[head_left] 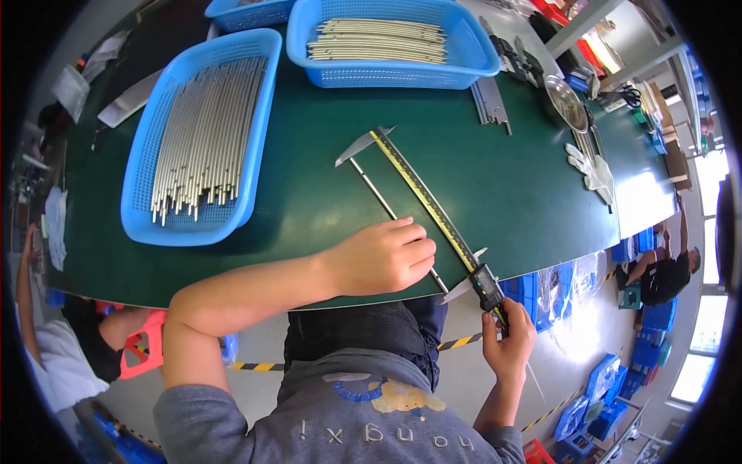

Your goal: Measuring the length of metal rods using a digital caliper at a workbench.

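Note:
A long digital caliper (425, 197) lies slantwise over the green table (309, 185), its slider hanging at the near edge. My right hand (510, 342) is closed around the slider end, just below the display. Between the caliper's two jaws runs a thin metal rod (374, 189), roughly parallel to the scale beam. The rod's far end meets the far jaw, and its near end reaches the sliding jaw. My left hand (380, 259) is closed over the middle of the rod, its fingers hiding part of it.
Left of my arm stands a blue basket (135, 193) of grey metal rods. Another blue basket (386, 80) with paler rods sits at the back. Farther right are loose dark rods (488, 100), a metal bowl (568, 104) and white gloves (591, 172). Other people are at both sides.

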The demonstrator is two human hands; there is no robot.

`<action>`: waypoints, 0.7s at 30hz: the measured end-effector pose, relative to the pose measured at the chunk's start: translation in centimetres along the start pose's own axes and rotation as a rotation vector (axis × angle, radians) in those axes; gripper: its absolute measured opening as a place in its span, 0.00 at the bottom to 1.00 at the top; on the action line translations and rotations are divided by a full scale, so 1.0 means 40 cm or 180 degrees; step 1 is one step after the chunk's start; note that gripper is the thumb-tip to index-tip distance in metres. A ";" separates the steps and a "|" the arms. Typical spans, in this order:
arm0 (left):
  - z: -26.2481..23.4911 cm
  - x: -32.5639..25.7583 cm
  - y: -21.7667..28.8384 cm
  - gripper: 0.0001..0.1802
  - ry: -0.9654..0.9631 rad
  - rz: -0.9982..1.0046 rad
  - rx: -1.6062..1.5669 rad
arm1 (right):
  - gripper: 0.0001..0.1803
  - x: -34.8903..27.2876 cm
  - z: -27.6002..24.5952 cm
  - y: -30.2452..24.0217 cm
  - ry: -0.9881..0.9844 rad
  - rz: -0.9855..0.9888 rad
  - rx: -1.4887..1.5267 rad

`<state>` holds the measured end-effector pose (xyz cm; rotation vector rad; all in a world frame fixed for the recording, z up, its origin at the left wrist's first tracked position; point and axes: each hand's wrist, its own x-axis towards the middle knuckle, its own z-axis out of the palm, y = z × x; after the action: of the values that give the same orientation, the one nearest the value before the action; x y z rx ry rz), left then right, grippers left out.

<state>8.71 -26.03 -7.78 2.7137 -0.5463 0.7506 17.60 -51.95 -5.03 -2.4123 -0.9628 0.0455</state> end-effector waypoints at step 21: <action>0.010 -0.013 0.007 0.05 0.0316 0.0155 0.0122 | 0.14 -0.018 -0.002 0.002 0.0009 0.0040 0.0106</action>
<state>8.35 -26.26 -8.35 2.6891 -0.5824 0.9118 17.13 -52.51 -5.13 -2.3875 -0.9382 0.0622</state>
